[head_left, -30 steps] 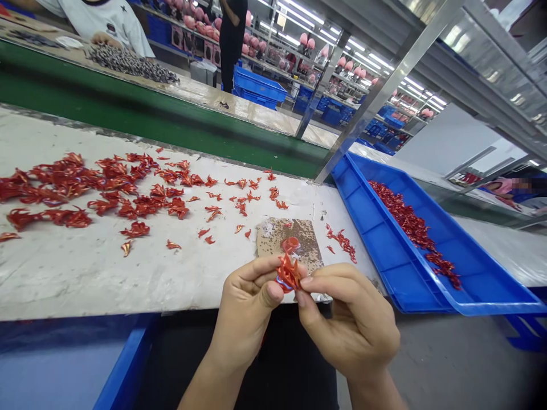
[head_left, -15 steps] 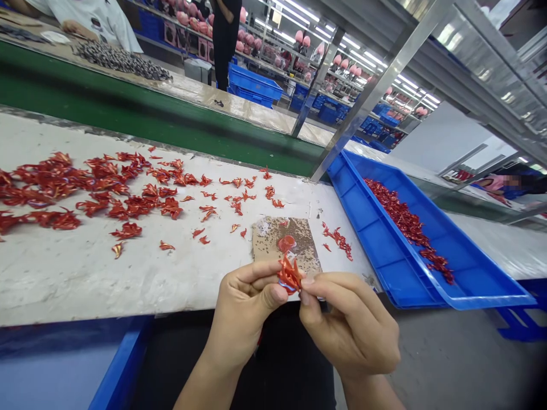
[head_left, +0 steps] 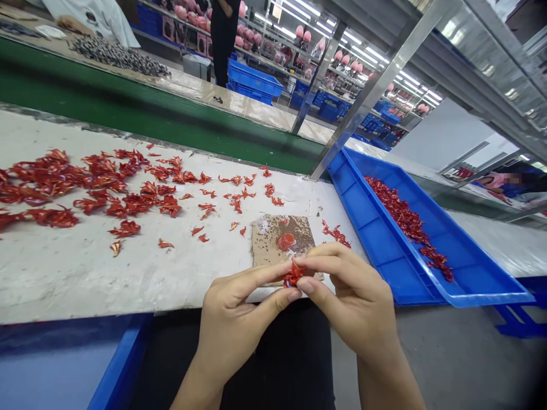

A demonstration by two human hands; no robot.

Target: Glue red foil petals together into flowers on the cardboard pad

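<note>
A small glossy red spiky piece [head_left: 293,277] with pointed tips is pinched between both hands, above the table's front edge. My left hand [head_left: 239,313] has thumb and forefinger closed on its left side. My right hand [head_left: 352,293] grips it from the right with thumb and fingers, hiding part of it. Just beyond lies a stained cardboard piece [head_left: 262,245] bearing a small round red cap-like dish [head_left: 285,242]. Several similar red pieces [head_left: 137,204] are spread over the white table [head_left: 171,279] to the left.
A blue crate [head_left: 371,239] at the right holds a pile of small red parts [head_left: 397,210]. More red bits [head_left: 336,233] lie beside it. A metal post [head_left: 363,108] rises behind. Across the green divider [head_left: 171,119], a person sits by a dark heap of parts [head_left: 117,56].
My right hand has turned and moved over the piece, its fingers now meeting the left fingertips. The red piece has tilted and is more covered.
</note>
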